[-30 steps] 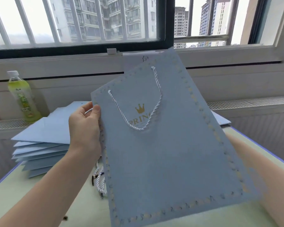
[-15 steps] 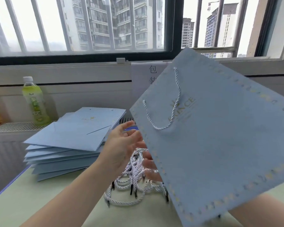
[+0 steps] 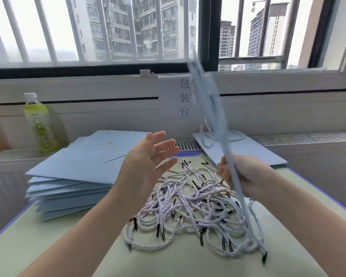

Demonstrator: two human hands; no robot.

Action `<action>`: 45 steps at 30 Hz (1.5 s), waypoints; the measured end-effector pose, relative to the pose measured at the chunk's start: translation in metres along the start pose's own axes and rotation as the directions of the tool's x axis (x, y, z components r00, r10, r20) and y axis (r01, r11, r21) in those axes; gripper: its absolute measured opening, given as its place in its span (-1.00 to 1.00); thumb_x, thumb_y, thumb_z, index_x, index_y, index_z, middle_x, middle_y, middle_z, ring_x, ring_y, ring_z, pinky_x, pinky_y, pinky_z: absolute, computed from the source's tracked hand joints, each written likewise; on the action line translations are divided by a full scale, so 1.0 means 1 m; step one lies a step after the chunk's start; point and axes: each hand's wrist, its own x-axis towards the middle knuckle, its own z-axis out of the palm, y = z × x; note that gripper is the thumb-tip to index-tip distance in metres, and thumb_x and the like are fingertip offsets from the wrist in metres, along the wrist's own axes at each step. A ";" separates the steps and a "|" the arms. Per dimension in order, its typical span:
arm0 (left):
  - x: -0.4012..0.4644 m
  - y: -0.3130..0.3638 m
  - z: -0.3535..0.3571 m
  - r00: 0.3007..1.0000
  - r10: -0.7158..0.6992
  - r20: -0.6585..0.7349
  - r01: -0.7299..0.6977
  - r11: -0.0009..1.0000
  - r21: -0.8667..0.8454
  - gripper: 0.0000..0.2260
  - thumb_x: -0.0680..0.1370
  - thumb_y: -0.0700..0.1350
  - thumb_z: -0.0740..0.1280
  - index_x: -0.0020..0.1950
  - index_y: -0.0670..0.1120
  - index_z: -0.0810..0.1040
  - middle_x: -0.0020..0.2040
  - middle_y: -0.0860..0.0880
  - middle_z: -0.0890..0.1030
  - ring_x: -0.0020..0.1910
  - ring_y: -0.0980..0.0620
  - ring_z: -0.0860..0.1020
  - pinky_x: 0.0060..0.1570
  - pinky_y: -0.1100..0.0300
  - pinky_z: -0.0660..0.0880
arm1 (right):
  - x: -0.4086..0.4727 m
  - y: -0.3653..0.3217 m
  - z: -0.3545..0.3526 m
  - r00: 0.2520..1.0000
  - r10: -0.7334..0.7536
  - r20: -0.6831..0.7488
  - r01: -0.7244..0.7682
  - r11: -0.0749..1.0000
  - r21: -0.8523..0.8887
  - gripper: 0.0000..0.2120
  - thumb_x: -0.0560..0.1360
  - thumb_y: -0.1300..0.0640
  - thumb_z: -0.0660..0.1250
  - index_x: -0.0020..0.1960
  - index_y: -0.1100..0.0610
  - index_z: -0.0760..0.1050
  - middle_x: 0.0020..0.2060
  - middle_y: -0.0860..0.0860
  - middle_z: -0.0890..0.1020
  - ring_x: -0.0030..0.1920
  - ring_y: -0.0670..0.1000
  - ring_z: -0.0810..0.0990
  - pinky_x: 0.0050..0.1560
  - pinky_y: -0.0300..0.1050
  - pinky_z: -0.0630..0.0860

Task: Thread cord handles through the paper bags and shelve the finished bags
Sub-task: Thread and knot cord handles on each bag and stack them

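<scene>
My right hand [image 3: 242, 174] grips a flat light-blue paper bag [image 3: 212, 108] that I see edge-on, blurred, rising over the table with its white cord handle dangling at the far side. My left hand [image 3: 148, 162] hovers open beside it, palm toward the bag, fingers spread, holding nothing. A loose pile of white twisted cord handles [image 3: 192, 208] with black tips lies on the pale green table [image 3: 48, 242] under both hands. At the left sits a stack of flat blue bags [image 3: 72, 176]. Another flat bag with a cord [image 3: 246, 148] lies at the back right.
A green drink bottle [image 3: 39, 122] stands on the ledge at the back left. A white paper sign [image 3: 174, 96] with characters is taped under the window. The table's right edge [image 3: 328, 198] runs diagonally near my right forearm.
The bag has swung from face-on to edge-on and moved right. My left hand has let go of it and opened. The cord pile is now uncovered.
</scene>
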 end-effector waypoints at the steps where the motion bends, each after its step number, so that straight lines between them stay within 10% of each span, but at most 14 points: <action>1: 0.001 0.002 -0.001 0.998 -0.022 -0.061 0.020 0.999 -0.030 -0.58 0.66 -0.07 0.07 -0.26 -0.06 0.62 -0.37 0.03 0.64 -0.38 0.10 0.62 -0.35 0.24 0.55 | 0.003 -0.002 -0.002 1.000 -0.010 -0.022 0.010 0.999 -0.035 -0.72 0.62 0.11 0.16 -0.09 0.30 0.48 -0.43 0.11 0.59 -0.58 -0.06 0.55 -0.60 -0.27 0.45; 3: 0.006 0.010 -0.013 0.982 -0.060 -0.180 0.048 0.996 -0.071 -0.45 0.65 0.07 0.06 -0.46 -0.04 0.57 -0.50 0.05 0.58 -0.49 0.09 0.60 -0.40 0.22 0.52 | 0.001 -0.005 -0.003 0.995 -0.059 -0.083 0.047 0.988 -0.144 -0.71 0.60 0.05 0.21 -0.08 0.28 0.51 -0.40 0.10 0.58 -0.60 -0.06 0.53 -0.61 -0.31 0.42; 6: 0.013 0.022 -0.032 0.975 -0.132 -0.176 0.141 0.989 0.041 -0.45 0.58 0.27 0.04 -0.22 -0.08 0.62 -0.21 -0.04 0.67 -0.13 -0.06 0.68 -0.15 0.18 0.60 | -0.006 -0.005 0.000 0.991 -0.112 -0.070 0.095 0.973 -0.208 -0.69 0.61 0.07 0.18 -0.13 0.28 0.52 -0.40 0.07 0.63 -0.52 -0.04 0.58 -0.56 -0.30 0.46; 10: 0.010 0.026 -0.037 0.972 -0.202 -0.121 0.217 0.968 0.126 -0.78 0.59 -0.12 0.25 0.12 -0.21 0.58 -0.10 -0.16 0.69 -0.27 -0.10 0.67 -0.44 0.09 0.58 | -0.003 -0.006 -0.001 0.983 -0.185 -0.020 0.159 0.894 -0.419 -0.72 0.63 0.07 0.14 -0.04 0.27 0.50 -0.22 0.11 0.58 -0.30 0.06 0.51 -0.41 -0.21 0.40; 12: 0.011 0.026 -0.040 0.975 -0.135 -0.174 0.177 0.952 0.252 -0.82 0.56 -0.25 0.26 0.14 -0.22 0.55 -0.11 -0.16 0.69 -0.28 -0.11 0.67 -0.44 0.04 0.58 | 0.005 -0.005 -0.009 0.961 -0.275 -0.032 0.179 0.705 -0.686 -0.71 0.61 0.10 0.15 -0.09 0.29 0.51 -0.28 0.12 0.56 -0.35 0.08 0.50 -0.42 -0.21 0.41; 16: 0.013 0.029 -0.040 0.977 -0.061 -0.206 0.141 0.905 0.401 -0.90 0.56 -0.28 0.25 -0.04 -0.19 0.56 -0.26 -0.10 0.67 -0.42 -0.02 0.65 -0.52 0.14 0.55 | 0.011 0.000 -0.026 0.973 -0.229 -0.015 -0.018 -0.011 -1.000 -0.74 0.55 -0.02 0.20 -0.07 0.19 0.46 -0.25 0.07 0.55 -0.23 0.11 0.53 -0.22 -0.11 0.40; 21: 0.012 0.027 -0.037 0.988 -0.029 -0.154 0.104 0.856 0.506 -0.88 0.56 -0.29 0.24 -0.11 -0.20 0.55 -0.30 -0.09 0.64 -0.50 0.03 0.61 -0.58 0.25 0.49 | 0.011 0.005 -0.027 0.997 -0.058 0.051 0.045 -0.094 -0.994 -0.74 0.51 0.04 0.32 -0.05 0.27 0.48 -0.36 0.07 0.52 -0.46 0.02 0.42 -0.39 -0.19 0.35; 26: 0.012 0.022 -0.036 0.981 -0.053 -0.188 0.152 0.810 0.567 -0.92 0.54 -0.34 0.23 -0.11 -0.27 0.51 -0.27 -0.18 0.57 -0.56 0.05 0.55 -0.57 0.26 0.49 | 0.023 0.010 -0.027 0.970 -0.236 0.055 0.049 -0.035 -0.998 -0.83 0.53 0.12 0.22 0.00 0.22 0.46 -0.15 0.11 0.58 -0.19 0.13 0.52 -0.24 -0.11 0.39; 31: 0.016 0.026 -0.035 0.957 -0.081 -0.277 0.211 0.853 0.478 -0.68 0.36 -0.27 0.38 0.07 -0.35 0.48 -0.03 -0.35 0.59 -0.14 -0.30 0.61 -0.01 -0.20 0.55 | 0.019 -0.004 -0.023 0.796 -0.599 0.085 0.392 0.403 -0.827 -0.88 0.57 0.13 0.21 -0.12 0.13 0.45 -0.25 0.02 0.56 -0.16 0.13 0.58 -0.23 -0.09 0.45; 34: 0.012 0.023 -0.034 0.956 -0.106 -0.273 0.213 0.892 0.400 -0.92 0.47 -0.34 0.26 -0.06 -0.26 0.48 -0.15 -0.25 0.60 -0.26 -0.20 0.60 -0.21 -0.02 0.58 | 0.004 -0.017 -0.015 0.682 -0.732 0.018 0.602 0.547 -0.582 -0.83 0.58 0.20 0.20 -0.15 0.07 0.48 -0.29 -0.05 0.57 -0.26 -0.06 0.60 -0.26 -0.15 0.53; 41: 0.007 -0.002 -0.018 0.963 -0.200 -0.178 0.255 0.892 0.374 -0.82 0.49 -0.40 0.17 -0.01 -0.26 0.52 -0.28 -0.17 0.63 -0.47 -0.07 0.58 -0.53 0.17 0.53 | -0.017 -0.036 -0.004 0.929 -0.368 0.032 0.348 0.900 0.263 -0.73 0.65 0.10 0.06 -0.08 0.14 0.47 -0.48 -0.02 0.49 -0.49 -0.07 0.49 -0.42 -0.28 0.45; 45: 0.002 -0.021 -0.012 0.970 -0.170 -0.175 0.238 0.817 0.525 -0.69 0.50 -0.34 0.20 0.22 -0.15 0.30 -0.10 -0.13 0.54 -0.28 -0.05 0.52 -0.35 0.20 0.45 | -0.019 -0.034 -0.002 0.943 -0.296 0.155 0.269 0.947 0.173 -0.77 0.65 0.13 0.06 0.04 0.20 0.46 -0.48 -0.06 0.17 -0.57 -0.13 0.12 -0.56 -0.31 0.03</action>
